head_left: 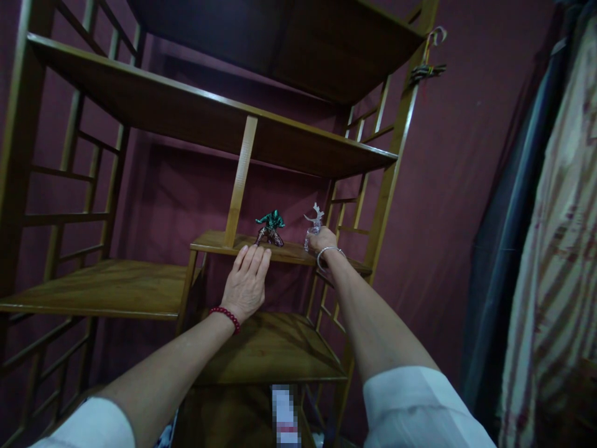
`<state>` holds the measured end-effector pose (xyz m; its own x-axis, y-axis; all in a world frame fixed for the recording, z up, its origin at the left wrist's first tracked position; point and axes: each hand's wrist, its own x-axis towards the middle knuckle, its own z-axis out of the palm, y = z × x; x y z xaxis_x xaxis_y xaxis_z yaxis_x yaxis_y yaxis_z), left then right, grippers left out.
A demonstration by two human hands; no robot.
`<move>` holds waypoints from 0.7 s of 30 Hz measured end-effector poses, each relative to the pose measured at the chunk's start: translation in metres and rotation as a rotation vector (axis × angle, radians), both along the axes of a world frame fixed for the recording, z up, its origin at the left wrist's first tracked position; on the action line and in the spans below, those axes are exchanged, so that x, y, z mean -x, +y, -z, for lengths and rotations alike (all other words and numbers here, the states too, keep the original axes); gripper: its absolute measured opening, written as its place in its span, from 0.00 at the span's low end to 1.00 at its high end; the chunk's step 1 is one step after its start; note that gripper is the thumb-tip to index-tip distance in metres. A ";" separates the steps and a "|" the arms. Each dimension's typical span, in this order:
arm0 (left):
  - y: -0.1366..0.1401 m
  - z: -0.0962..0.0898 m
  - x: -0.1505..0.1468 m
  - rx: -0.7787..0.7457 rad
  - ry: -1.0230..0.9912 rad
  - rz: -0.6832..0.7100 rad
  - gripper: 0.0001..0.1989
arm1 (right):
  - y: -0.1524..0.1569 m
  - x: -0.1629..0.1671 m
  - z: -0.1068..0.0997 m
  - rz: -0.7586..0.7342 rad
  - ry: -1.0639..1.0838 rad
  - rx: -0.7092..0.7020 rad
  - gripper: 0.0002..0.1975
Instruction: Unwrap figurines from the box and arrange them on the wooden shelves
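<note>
Deer: little clear figurine (316, 219) with antlers, standing upright on the small middle shelf (289, 251) of the rack, near its right end
Right hand: (323, 241) wrapped around the lower part of the deer, fingers curled shut on it, only the antlers and head poke out above; silver bangle (328, 254) on the wrist
Green figure: small green and dark red crouching figurine (271, 227), same shelf, just left of the deer, not touching it as far as i can see
Left hand: (245, 283) flat and spread open, holding nothing, fingertips up at the front edge of that shelf right below the green figure; can't tell if they actually touch the wood
Bracelet: red beads (226, 317) on the left wrist
Post: pale upright wooden strip (240, 180) running from the small shelf up to the long shelf above, left of the green figure
Rack: wooden stepped shelving (196, 118), boards at different heights, lattice sides
Backdrop: dark maroon cloth (448, 186) behind and to the right of the rack
Hangers: a few (428, 70) hooked on the rack's top right post
Far right: striped pale fabric (559, 267) hanging at the edge of the view
</note>
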<state>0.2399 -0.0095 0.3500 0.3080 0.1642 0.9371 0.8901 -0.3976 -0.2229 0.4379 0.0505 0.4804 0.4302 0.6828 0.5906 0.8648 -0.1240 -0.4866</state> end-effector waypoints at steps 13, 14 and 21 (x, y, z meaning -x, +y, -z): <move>0.001 0.001 -0.001 -0.009 -0.014 0.011 0.28 | 0.003 -0.005 0.001 -0.019 -0.004 -0.015 0.20; 0.001 0.001 -0.001 -0.009 -0.015 0.009 0.28 | 0.002 -0.005 0.002 -0.018 -0.004 -0.022 0.20; -0.003 0.000 -0.002 0.006 -0.022 0.006 0.28 | -0.010 -0.006 0.006 -0.030 0.028 -0.060 0.29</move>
